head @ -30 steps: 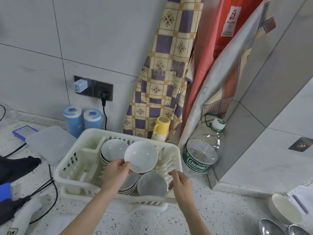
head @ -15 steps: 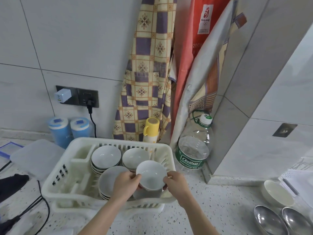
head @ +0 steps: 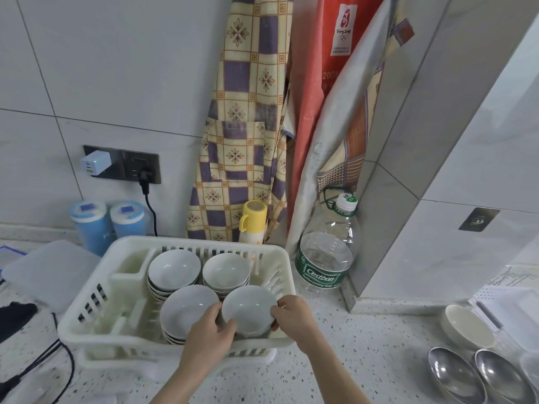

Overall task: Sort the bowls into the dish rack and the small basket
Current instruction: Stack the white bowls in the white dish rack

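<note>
A white plastic dish rack [head: 96,298] stands on the speckled counter. It holds stacks of white bowls at back left [head: 174,269], back right [head: 226,271] and front left [head: 186,310]. Both hands hold one white bowl [head: 249,309] in the rack's front right corner. My left hand [head: 208,335] grips its near left rim, and my right hand [head: 293,314] grips its right rim. At the far right stand a cream bowl [head: 466,326] and two steel bowls [head: 455,374], beside a white perforated basket [head: 513,304].
Behind the rack are two blue canisters [head: 90,223], a yellow-capped flask [head: 252,221], a large clear water bottle [head: 328,252] and hanging aprons. A translucent lid [head: 49,272] and black cables [head: 55,368] lie to the left. A tiled pillar rises at the right.
The bowl came down from above the rack into its front right corner, with both hands on it. The view shifted slightly to the right.
</note>
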`<action>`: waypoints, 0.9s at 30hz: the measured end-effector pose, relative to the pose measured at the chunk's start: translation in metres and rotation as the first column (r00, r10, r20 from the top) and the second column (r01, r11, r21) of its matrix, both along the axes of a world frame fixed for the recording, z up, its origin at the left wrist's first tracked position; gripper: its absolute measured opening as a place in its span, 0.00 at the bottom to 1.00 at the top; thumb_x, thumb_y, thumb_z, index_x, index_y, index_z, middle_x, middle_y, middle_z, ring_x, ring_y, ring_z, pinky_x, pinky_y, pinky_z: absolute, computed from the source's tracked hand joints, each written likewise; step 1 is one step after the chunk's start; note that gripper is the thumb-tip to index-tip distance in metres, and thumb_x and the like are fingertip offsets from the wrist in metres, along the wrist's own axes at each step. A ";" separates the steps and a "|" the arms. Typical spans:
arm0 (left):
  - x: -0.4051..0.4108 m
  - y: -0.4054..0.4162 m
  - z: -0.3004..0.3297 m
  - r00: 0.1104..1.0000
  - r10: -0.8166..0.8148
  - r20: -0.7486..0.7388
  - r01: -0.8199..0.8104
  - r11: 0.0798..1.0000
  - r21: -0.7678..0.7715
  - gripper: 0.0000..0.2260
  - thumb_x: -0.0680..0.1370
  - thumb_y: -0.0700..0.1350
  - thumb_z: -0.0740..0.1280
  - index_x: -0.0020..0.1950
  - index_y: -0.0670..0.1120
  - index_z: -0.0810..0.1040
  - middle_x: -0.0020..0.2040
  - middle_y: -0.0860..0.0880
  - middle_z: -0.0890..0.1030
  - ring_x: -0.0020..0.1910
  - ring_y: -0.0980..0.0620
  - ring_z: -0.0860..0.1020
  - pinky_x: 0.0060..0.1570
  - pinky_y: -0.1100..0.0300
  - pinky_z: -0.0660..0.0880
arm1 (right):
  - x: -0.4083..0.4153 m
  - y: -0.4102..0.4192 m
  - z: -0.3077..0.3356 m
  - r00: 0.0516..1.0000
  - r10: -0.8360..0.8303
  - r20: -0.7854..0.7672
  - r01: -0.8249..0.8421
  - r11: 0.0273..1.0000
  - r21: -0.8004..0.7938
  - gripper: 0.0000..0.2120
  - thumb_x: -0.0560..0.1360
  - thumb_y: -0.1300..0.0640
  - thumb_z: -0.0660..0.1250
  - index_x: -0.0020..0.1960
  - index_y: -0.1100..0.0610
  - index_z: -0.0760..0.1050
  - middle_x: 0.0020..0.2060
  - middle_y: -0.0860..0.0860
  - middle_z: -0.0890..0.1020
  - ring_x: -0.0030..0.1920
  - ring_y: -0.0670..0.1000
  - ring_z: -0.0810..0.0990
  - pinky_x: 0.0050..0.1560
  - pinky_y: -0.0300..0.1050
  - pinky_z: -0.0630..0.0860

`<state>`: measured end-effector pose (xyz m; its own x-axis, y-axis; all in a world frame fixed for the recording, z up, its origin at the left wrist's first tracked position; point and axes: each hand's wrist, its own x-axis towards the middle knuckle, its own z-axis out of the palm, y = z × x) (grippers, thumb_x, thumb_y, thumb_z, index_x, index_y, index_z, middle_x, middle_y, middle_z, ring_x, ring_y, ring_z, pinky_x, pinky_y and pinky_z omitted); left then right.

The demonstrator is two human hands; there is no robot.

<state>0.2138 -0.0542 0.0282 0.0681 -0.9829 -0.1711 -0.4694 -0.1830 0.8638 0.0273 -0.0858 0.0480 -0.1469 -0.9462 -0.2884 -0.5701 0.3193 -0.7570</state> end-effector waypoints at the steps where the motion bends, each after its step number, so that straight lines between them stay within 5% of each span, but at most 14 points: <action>1: 0.001 0.002 0.000 1.000 -0.019 0.005 0.019 1.000 0.013 0.12 0.77 0.49 0.67 0.60 0.55 0.73 0.38 0.49 0.82 0.38 0.56 0.80 0.38 0.61 0.74 | 0.001 0.000 -0.001 1.000 0.006 -0.022 -0.006 1.000 0.001 0.06 0.67 0.63 0.61 0.32 0.59 0.68 0.28 0.56 0.76 0.29 0.52 0.69 0.29 0.41 0.61; 6: -0.002 0.013 0.000 0.994 -0.099 0.035 0.098 0.995 0.035 0.24 0.78 0.46 0.64 0.74 0.51 0.67 0.30 0.51 0.77 0.31 0.55 0.78 0.34 0.60 0.72 | 0.012 -0.001 -0.006 0.990 0.033 -0.135 -0.030 0.999 0.022 0.05 0.67 0.63 0.60 0.34 0.58 0.67 0.31 0.55 0.73 0.33 0.51 0.68 0.33 0.42 0.61; 10: -0.001 0.018 -0.002 0.995 -0.096 0.023 0.096 0.995 0.016 0.25 0.78 0.46 0.65 0.75 0.51 0.64 0.35 0.49 0.82 0.34 0.53 0.80 0.36 0.60 0.74 | 0.015 -0.004 -0.009 0.975 0.048 -0.217 -0.039 0.998 0.042 0.03 0.69 0.61 0.60 0.36 0.58 0.69 0.32 0.53 0.75 0.33 0.51 0.69 0.30 0.41 0.61; 17: 0.001 0.020 -0.003 0.995 -0.093 0.044 0.090 0.995 0.049 0.03 0.78 0.46 0.63 0.48 0.49 0.76 0.37 0.49 0.82 0.34 0.51 0.80 0.35 0.60 0.72 | 0.021 -0.005 -0.009 0.903 0.093 -0.419 -0.054 0.993 0.104 0.08 0.70 0.61 0.61 0.34 0.55 0.64 0.30 0.48 0.71 0.28 0.47 0.67 0.26 0.37 0.60; 19: 0.001 0.022 -0.007 0.993 -0.090 0.075 0.088 0.995 0.039 0.07 0.78 0.45 0.63 0.40 0.45 0.72 0.34 0.48 0.77 0.33 0.49 0.78 0.36 0.57 0.71 | 0.024 -0.005 -0.010 0.866 0.131 -0.482 -0.079 0.989 0.126 0.06 0.71 0.60 0.61 0.37 0.54 0.65 0.31 0.46 0.70 0.32 0.48 0.71 0.27 0.37 0.60; 23: 0.001 0.023 -0.009 0.994 -0.093 0.056 0.091 0.995 0.043 0.08 0.78 0.46 0.63 0.43 0.43 0.77 0.36 0.45 0.79 0.38 0.44 0.81 0.42 0.49 0.77 | 0.027 -0.006 -0.011 0.816 0.170 -0.552 -0.103 0.983 0.151 0.07 0.72 0.59 0.61 0.49 0.55 0.72 0.36 0.47 0.74 0.41 0.51 0.75 0.32 0.37 0.66; 27: 0.000 0.022 -0.011 0.993 -0.094 0.070 0.091 0.995 0.046 0.11 0.78 0.47 0.63 0.36 0.49 0.72 0.30 0.52 0.74 0.34 0.50 0.78 0.36 0.56 0.73 | 0.029 -0.006 -0.013 0.785 0.185 -0.591 -0.097 0.979 0.178 0.14 0.74 0.59 0.61 0.59 0.57 0.74 0.52 0.52 0.81 0.50 0.52 0.81 0.41 0.40 0.72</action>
